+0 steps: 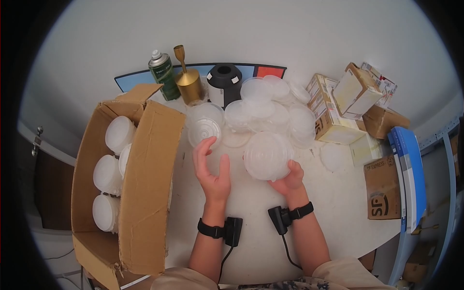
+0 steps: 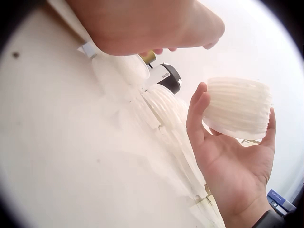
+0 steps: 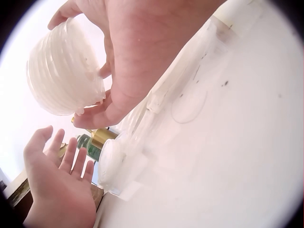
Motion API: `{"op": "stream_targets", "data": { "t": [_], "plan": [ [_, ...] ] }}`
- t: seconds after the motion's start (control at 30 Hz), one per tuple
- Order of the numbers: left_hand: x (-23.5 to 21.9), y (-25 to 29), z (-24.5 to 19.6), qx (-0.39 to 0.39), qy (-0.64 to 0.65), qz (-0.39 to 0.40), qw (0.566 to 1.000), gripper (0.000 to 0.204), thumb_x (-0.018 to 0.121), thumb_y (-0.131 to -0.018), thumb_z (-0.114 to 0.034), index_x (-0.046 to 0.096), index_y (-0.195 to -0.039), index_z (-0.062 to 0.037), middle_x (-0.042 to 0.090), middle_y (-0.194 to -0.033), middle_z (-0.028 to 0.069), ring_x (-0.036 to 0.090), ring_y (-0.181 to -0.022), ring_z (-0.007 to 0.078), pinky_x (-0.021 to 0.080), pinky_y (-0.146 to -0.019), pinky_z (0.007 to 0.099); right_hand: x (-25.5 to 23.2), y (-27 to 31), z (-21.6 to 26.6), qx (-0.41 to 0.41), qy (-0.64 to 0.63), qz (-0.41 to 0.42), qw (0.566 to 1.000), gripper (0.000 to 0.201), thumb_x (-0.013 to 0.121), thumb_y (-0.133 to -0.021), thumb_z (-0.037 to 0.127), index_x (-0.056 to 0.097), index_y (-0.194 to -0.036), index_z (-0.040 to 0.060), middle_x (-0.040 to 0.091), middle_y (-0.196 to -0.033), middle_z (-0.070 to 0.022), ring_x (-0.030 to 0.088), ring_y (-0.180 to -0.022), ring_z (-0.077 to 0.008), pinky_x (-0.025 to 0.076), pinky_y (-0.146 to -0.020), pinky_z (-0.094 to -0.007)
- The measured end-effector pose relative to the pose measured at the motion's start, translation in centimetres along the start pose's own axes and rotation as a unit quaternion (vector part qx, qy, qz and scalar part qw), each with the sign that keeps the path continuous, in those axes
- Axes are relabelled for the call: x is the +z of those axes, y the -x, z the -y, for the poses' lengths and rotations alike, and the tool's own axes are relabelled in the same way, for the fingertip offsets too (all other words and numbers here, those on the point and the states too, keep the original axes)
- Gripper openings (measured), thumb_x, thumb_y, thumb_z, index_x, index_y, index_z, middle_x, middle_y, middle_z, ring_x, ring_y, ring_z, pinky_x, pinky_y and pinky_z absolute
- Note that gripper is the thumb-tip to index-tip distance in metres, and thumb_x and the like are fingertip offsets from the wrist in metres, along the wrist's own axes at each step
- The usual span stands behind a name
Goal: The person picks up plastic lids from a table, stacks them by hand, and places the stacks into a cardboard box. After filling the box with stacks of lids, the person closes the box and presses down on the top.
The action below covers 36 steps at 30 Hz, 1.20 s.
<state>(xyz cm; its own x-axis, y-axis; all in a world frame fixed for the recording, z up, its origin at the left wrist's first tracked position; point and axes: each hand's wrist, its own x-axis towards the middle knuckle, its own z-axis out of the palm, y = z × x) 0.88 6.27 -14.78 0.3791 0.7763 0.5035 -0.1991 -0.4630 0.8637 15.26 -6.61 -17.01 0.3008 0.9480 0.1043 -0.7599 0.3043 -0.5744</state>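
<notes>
In the head view my right hand [image 1: 291,179] holds up a stack of round translucent plastic lids [image 1: 267,155] above the table. Its rims show as ridges down the side of the stack [image 2: 240,107] in the left wrist view. Thumb and fingers of the right hand [image 3: 137,57] curve round the stack's lower side. My left hand [image 1: 212,176] is raised to the left of it, palm inward and fingers loosely bent, with nothing in it. From the right wrist, the left hand [image 3: 61,185] shows spread fingers below the stack.
An open cardboard box [image 1: 152,193] at left contains several round white stacks [image 1: 107,173]. Loose lids and containers [image 1: 261,113] heap up behind my hands. Further back are a spray can [image 1: 163,75], a gold candle holder [image 1: 189,82] and a black device [image 1: 224,84]. Small cartons [image 1: 357,92] are piled at right.
</notes>
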Motion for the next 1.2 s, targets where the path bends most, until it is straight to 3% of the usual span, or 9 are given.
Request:
{"op": "stream_targets", "data": {
  "t": [0.07,0.27,0.4,0.47,0.7,0.83,0.9,1.0,1.2],
  "plan": [
    [0.0,-0.1,-0.3,-0.027,-0.122,-0.108,0.986,0.047,0.066,-0.078,-0.004,0.056,-0.124,-0.0033,0.054,-0.126,0.0163,0.049,-0.120,0.0309,0.037,-0.104,0.0417,-0.1,0.0,-0.1,-0.001,0.003,0.002,1.000,0.086,0.071,-0.078,0.039,0.031,-0.147,0.0044,0.046,-0.142,-0.0116,0.045,-0.131,-0.0282,0.037,-0.109,-0.0456],
    [0.6,0.1,0.1,-0.072,-0.293,-0.118,0.946,0.073,0.073,-0.075,-0.010,0.042,-0.140,-0.0086,0.036,-0.141,0.0233,0.034,-0.133,0.0400,0.029,-0.111,0.0481,0.6,0.0,0.2,0.000,0.008,0.008,1.000,0.090,0.071,-0.079,0.039,0.027,-0.149,0.0045,0.043,-0.145,-0.0108,0.043,-0.133,-0.0267,0.036,-0.110,-0.0441],
    [0.6,0.0,-0.1,-0.091,-0.307,-0.088,0.943,0.080,0.075,-0.073,-0.012,0.038,-0.144,-0.0096,0.032,-0.143,0.0261,0.028,-0.137,0.0432,0.027,-0.112,0.0489,0.9,0.0,0.3,-0.005,0.012,0.007,1.000,0.092,0.071,-0.079,0.039,0.025,-0.151,0.0041,0.042,-0.147,-0.0105,0.042,-0.134,-0.0259,0.035,-0.110,-0.0435],
    [0.5,-0.1,0.2,-0.073,-0.273,-0.067,0.957,0.076,0.075,-0.074,-0.012,0.040,-0.141,-0.0090,0.036,-0.141,0.0224,0.034,-0.132,0.0374,0.029,-0.111,0.0444,1.1,0.0,0.4,-0.006,0.013,0.008,1.000,0.092,0.071,-0.079,0.039,0.025,-0.151,0.0041,0.042,-0.147,-0.0103,0.042,-0.134,-0.0257,0.035,-0.110,-0.0433],
    [0.2,0.1,0.3,-0.105,-0.247,-0.071,0.961,0.080,0.077,-0.070,-0.010,0.040,-0.141,-0.0073,0.037,-0.135,0.0231,0.036,-0.126,0.0389,0.032,-0.107,0.0480,1.7,-0.1,0.4,-0.012,0.050,-0.038,0.998,0.097,0.072,-0.074,0.045,0.026,-0.149,0.0045,0.042,-0.146,-0.0139,0.044,-0.132,-0.0300,0.038,-0.109,-0.0456],
    [0.6,-0.1,-0.3,-0.081,-0.273,-0.044,0.957,0.087,0.078,-0.068,-0.010,0.036,-0.144,-0.0081,0.029,-0.141,0.0254,0.032,-0.132,0.0401,0.032,-0.109,0.0472,1.8,0.0,0.6,-0.006,0.058,-0.040,0.997,0.097,0.072,-0.074,0.045,0.026,-0.149,0.0045,0.043,-0.145,-0.0132,0.045,-0.132,-0.0289,0.039,-0.108,-0.0449],
    [0.7,-0.2,-0.3,-0.072,-0.284,-0.035,0.955,0.089,0.078,-0.068,-0.010,0.034,-0.145,-0.0084,0.026,-0.143,0.0262,0.030,-0.133,0.0408,0.032,-0.109,0.0468,1.5,-0.1,0.7,-0.004,0.024,0.013,1.000,0.093,0.071,-0.079,0.039,0.023,-0.152,0.0050,0.042,-0.146,-0.0099,0.043,-0.133,-0.0247,0.035,-0.110,-0.0421],
    [0.8,-0.2,-0.2,-0.067,-0.246,-0.031,0.966,0.089,0.078,-0.071,-0.009,0.033,-0.147,-0.0128,0.025,-0.147,0.0226,0.032,-0.134,0.0365,0.035,-0.108,0.0460,1.5,0.0,0.6,-0.006,0.024,0.011,1.000,0.093,0.071,-0.079,0.039,0.023,-0.152,0.0051,0.043,-0.146,-0.0101,0.043,-0.133,-0.0247,0.036,-0.110,-0.0422],
    [1.0,0.0,1.2,-0.167,0.096,-0.078,0.978,0.075,0.068,-0.081,0.003,0.032,-0.146,-0.0085,0.032,-0.146,0.0116,0.044,-0.124,0.0248,0.047,-0.097,0.0347,1.1,-0.1,0.3,-0.012,0.010,0.006,1.000,0.093,0.072,-0.079,0.039,0.024,-0.151,0.0048,0.044,-0.145,-0.0100,0.043,-0.132,-0.0250,0.037,-0.109,-0.0429]
  ]
}}
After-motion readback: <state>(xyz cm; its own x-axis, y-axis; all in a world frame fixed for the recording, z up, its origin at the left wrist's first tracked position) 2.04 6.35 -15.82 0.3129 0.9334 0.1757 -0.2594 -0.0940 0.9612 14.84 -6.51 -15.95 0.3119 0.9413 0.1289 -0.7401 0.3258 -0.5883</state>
